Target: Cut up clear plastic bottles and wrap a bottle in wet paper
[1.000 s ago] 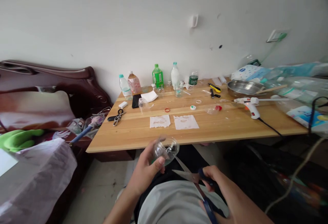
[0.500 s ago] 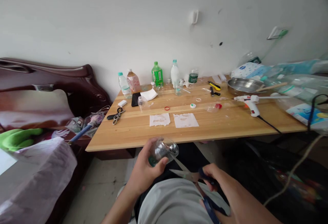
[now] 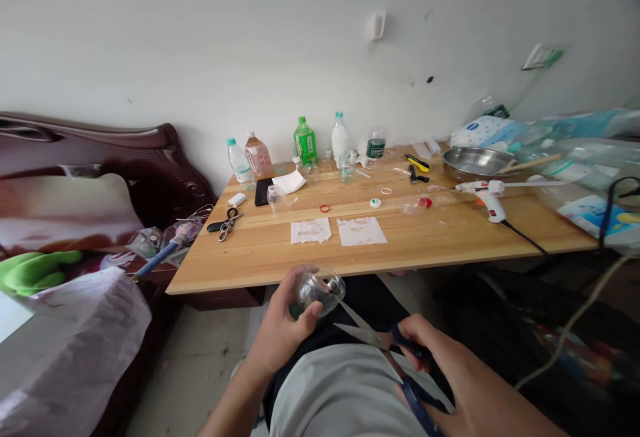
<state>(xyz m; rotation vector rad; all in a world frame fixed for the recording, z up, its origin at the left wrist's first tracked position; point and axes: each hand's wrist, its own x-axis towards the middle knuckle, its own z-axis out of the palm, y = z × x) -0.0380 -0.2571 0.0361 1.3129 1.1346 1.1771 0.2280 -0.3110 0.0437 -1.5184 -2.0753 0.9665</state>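
My left hand (image 3: 287, 324) is wrapped round a clear plastic bottle piece (image 3: 323, 289), held over my lap just below the table edge. Its open rim faces right. In my right hand (image 3: 435, 364) is a pair of scissors (image 3: 375, 337) with dark blue handles, fingers through the loops. The blades stand apart. One blade tip is at the rim of the bottle piece; whether it lies inside or outside the wall I cannot tell. The other blade points left below it.
On the wooden table (image 3: 260, 260) lie two paper pieces (image 3: 362, 231), a red ring (image 3: 325, 208), a white cap (image 3: 375, 203) and black-handled scissors (image 3: 225, 225). Several bottles, including a green bottle (image 3: 305, 142), stand behind. At right are a glue gun (image 3: 490, 198) and a steel pan (image 3: 475, 165).
The view has shifted slightly. Both hands keep their holds, and the scissors stay spread at the bottle piece's rim with little visible movement.
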